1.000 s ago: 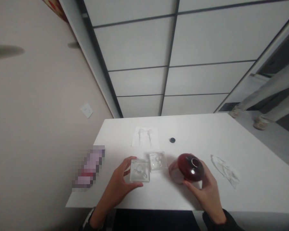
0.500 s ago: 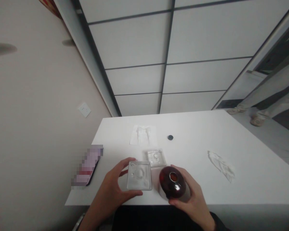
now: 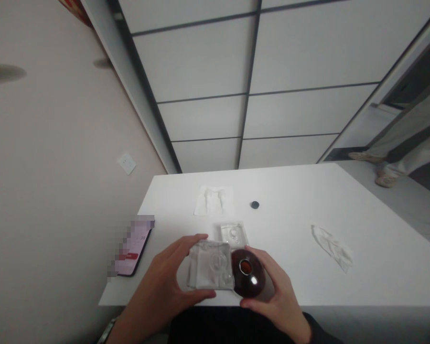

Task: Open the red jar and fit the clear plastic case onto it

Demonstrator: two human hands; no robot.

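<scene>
My left hand (image 3: pixel 170 272) grips a clear square block-like piece (image 3: pixel 212 267) by its edges, thumb below and fingers above. A round hollow shows in its face. My right hand (image 3: pixel 274 286) is wrapped around a glossy dark red-brown rounded object (image 3: pixel 249 279) with a round opening in its top. The two held things meet or overlap in view; whether they touch I cannot tell. Just behind them on the table lies a second clear square piece (image 3: pixel 233 234), partly covered by the held ones.
On the white table (image 3: pixel 286 215) lie a pale sheet with two white stick-like items (image 3: pixel 214 200), a small dark disc (image 3: pixel 254 205) and a crumpled whitish strip (image 3: pixel 331 248). A phone (image 3: pixel 138 248) lies at the left edge. Another person's legs (image 3: pixel 412 138) show at right.
My left hand has turned the clear square piece so its side shows, and moved it slightly right. My right hand has brought the red-brown object left, up against it in view.
</scene>
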